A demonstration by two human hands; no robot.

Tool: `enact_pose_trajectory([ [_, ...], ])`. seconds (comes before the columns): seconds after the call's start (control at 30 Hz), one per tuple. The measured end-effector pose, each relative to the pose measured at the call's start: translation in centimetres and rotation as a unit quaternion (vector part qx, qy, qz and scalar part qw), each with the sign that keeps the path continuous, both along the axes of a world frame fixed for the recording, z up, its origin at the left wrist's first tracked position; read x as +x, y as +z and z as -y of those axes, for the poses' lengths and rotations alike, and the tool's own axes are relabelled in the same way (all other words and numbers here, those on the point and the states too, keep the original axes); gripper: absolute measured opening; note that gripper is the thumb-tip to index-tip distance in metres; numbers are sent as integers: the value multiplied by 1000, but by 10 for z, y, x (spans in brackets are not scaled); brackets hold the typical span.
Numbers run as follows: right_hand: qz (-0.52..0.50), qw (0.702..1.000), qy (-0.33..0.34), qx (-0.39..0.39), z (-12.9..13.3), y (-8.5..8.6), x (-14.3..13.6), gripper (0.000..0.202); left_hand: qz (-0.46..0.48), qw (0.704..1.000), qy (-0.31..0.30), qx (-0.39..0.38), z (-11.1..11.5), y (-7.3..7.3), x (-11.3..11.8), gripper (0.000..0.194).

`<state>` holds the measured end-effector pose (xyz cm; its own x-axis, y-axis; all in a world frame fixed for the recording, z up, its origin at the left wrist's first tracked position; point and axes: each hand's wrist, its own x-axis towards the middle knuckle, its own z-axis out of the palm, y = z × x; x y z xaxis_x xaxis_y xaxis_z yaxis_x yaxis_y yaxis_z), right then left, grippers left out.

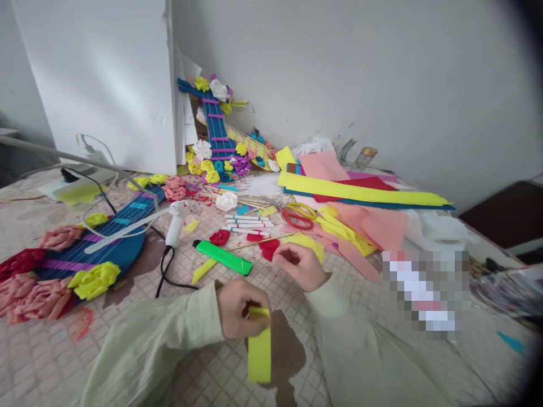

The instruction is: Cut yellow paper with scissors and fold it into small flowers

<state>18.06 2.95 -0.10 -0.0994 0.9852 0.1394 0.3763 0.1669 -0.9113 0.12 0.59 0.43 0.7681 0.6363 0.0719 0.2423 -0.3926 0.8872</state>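
Yellow strip located at the left hand, palm down, sleeved forearm angled from lower left; strip hangs below the fingers, upper end pinched between closed thumb and fingertips. Right hand, farther forward, loosely curled near red paper; any grip cannot be determined.

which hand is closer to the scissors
Right. The right hand is just on the near side of the scissors; the left hand, holding a yellow strip, is farther off, nearer the body.

The left hand partly hides the yellow strip.
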Motion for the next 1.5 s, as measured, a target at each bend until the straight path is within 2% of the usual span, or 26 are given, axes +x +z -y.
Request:
enact_pose_trajectory([
  [0.07, 47, 998, 5, 28, 0, -4, -3, 8, -55, 997, -45, 8, 5, -6, 2, 11],
  [0.17, 82, 994, 29, 67, 0, -11, -11, 11, -98, 991, -75, 55, 10, -13, 6, 6],
  [0.27, 113, 985, 75, 108, 0, -17, -25, 20, -121, 985, -77, 100, 13, -19, 8, 5],
  [0.4, 169, 968, 112, 151, -2, -25, -42, 29, -142, 981, -69, 116, 15, -20, 10, 7],
  [0.57, 161, 964, 74, 198, -3, -28, -48, 15, -141, 980, -75, 122, 14, -19, 10, 7],
  [0.77, 95, 981, 30, 166, -9, -14, -44, 12, -159, 978, -77, 113, 13, -18, 10, 7],
  [0.9, 94, 981, -23, 165, -35, 5, -40, 14, -163, 978, -71, 112, 13, -20, 11, 7],
  [1.0, 134, 974, -57, 171, -68, 19, -45, 19, -143, 982, -63, 109, 13, -22, 11, 5],
  [1.1, 189, 966, -72, 162, -102, 25, -56, 23, -122, 985, -59, 106, 12, -24, 11, 4],
  [1.3, 214, 968, -42, 126, -152, 10, -71, 16, -119, 986, -57, 98, 9, -25, 10, 7],
  [1.33, 213, 969, -42, 119, -156, 6, -71, 16, -116, 987, -55, 96, 9, -25, 9, 7],
  [1.43, 204, 972, -41, 109, -161, 1, -65, 30, -96, 990, -55, 93, 9, -24, 9, 2],
  [1.5, 200, 973, -45, 108, -159, 3, -56, 28, -76, 992, -53, 85, 8, -24, 9, 3],
])
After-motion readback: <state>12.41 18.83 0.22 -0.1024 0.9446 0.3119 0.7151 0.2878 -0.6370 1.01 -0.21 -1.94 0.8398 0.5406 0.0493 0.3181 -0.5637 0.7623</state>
